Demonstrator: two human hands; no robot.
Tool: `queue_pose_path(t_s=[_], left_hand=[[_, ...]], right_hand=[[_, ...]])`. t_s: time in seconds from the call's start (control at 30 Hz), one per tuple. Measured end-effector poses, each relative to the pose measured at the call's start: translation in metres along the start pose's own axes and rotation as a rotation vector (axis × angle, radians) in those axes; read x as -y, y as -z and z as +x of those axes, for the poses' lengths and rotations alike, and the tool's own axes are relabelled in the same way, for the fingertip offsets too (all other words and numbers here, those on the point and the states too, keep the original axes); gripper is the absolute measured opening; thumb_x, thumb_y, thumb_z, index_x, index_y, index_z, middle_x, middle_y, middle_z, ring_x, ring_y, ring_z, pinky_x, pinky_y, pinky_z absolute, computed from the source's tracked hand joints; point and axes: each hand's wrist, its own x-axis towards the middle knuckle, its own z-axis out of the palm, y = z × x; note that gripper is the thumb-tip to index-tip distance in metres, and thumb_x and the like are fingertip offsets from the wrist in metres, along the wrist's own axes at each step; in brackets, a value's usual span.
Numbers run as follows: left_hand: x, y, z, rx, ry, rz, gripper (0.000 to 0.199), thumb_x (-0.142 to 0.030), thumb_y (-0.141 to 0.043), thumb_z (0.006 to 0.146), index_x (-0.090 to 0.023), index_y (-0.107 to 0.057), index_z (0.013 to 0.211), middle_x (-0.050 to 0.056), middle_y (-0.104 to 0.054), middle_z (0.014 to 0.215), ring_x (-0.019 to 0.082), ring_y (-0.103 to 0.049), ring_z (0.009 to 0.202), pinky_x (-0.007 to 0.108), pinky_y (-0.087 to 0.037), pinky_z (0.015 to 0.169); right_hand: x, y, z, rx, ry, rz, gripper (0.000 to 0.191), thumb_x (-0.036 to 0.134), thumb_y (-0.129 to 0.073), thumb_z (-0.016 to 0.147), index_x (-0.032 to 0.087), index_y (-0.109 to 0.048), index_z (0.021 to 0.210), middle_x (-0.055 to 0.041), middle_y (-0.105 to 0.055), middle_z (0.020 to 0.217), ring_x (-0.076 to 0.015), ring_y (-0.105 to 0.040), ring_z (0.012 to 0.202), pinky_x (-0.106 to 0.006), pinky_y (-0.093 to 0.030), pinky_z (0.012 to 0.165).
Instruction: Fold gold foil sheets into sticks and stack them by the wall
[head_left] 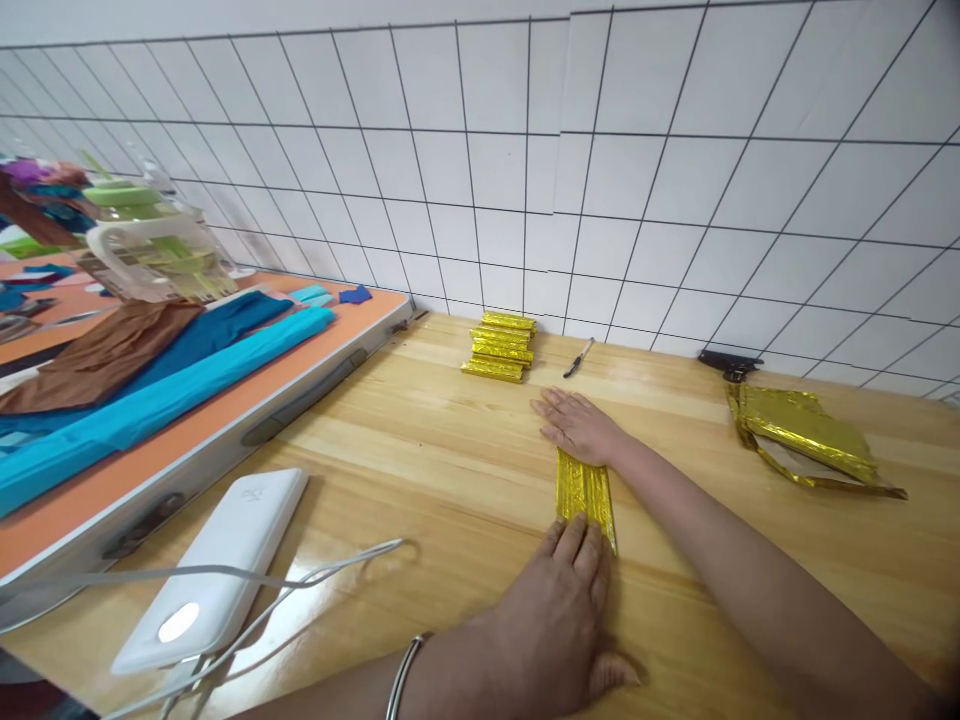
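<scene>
Touching the gold strip (583, 487) at both ends!
Resting right hand (579, 428) open across the far end, left hand (547, 615) open on the near, gripping nothing.

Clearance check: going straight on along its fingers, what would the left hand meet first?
The left hand would likely meet the right hand first, sliding over the gold foil between them; height is hard to judge.

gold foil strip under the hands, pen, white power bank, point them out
Gold foil strip (584, 488), head view: middle of its uncovered stretch.
Pen (579, 359), head view: middle of its barrel.
White power bank (228, 535), head view: on its top face.
</scene>
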Motion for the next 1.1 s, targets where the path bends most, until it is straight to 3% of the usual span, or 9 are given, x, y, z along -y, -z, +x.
queue_pose_path(t_s=[0.27,0.47,0.6,0.73,0.87,1.1], left_hand=[[0.0,0.0,0.0,-0.007,0.001,0.017,0.085,-0.068,-0.017,0.083,-0.001,-0.044,0.127,0.022,-0.041,0.132,0.034,-0.031,0.125,0.045,-0.02,0.104],[0.001,0.002,-0.001,-0.018,-0.012,0.02,0.085,-0.069,-0.019,0.082,-0.002,-0.044,0.128,0.022,-0.043,0.13,0.034,-0.032,0.124,0.046,-0.019,0.104],[0.001,0.002,-0.002,-0.028,-0.019,0.01,0.086,-0.068,-0.02,0.083,0.001,-0.04,0.13,0.025,-0.038,0.134,0.035,-0.028,0.127,0.046,-0.018,0.105],[0.002,0.002,-0.001,-0.019,-0.016,-0.005,0.087,-0.068,-0.019,0.083,0.001,-0.041,0.129,0.025,-0.036,0.135,0.036,-0.024,0.129,0.047,-0.016,0.105],[0.002,0.004,-0.001,0.023,-0.002,-0.026,0.084,-0.067,-0.019,0.083,0.0,-0.04,0.13,0.023,-0.038,0.134,0.035,-0.027,0.127,0.047,-0.017,0.105],[-0.002,0.0,0.0,0.054,0.027,-0.027,0.081,-0.064,-0.019,0.085,-0.001,-0.037,0.133,0.022,-0.038,0.135,0.033,-0.028,0.128,0.046,-0.016,0.106]], right_hand=[[0.006,0.021,0.006,-0.115,-0.01,-0.032,0.053,0.047,-0.029,0.091,0.016,-0.043,0.132,-0.0099,-0.04,0.139,-0.0227,-0.028,0.131,-0.04,-0.02,0.107],[0.032,0.041,-0.048,-0.211,-0.023,0.035,0.048,0.039,-0.023,0.094,0.016,-0.048,0.128,-0.0072,-0.048,0.133,-0.0183,-0.036,0.126,-0.037,-0.025,0.107],[0.045,0.036,-0.085,-0.015,0.109,0.167,0.05,0.043,-0.025,0.094,0.02,-0.039,0.135,-0.0044,-0.036,0.142,-0.0189,-0.023,0.134,-0.039,-0.022,0.109],[0.044,0.025,-0.09,0.112,0.117,0.17,0.056,0.048,-0.024,0.093,0.024,-0.018,0.143,-0.0023,-0.013,0.15,-0.0208,-0.009,0.137,-0.043,-0.013,0.111],[0.032,0.022,-0.071,0.134,0.115,0.126,0.055,0.051,-0.024,0.092,0.029,-0.018,0.142,-0.001,-0.006,0.151,-0.0215,-0.006,0.137,-0.042,-0.01,0.111],[0.019,0.018,-0.055,0.093,0.112,0.092,0.059,0.055,-0.027,0.09,0.028,-0.02,0.142,-0.0031,-0.009,0.15,-0.0234,-0.01,0.137,-0.042,-0.012,0.109]])
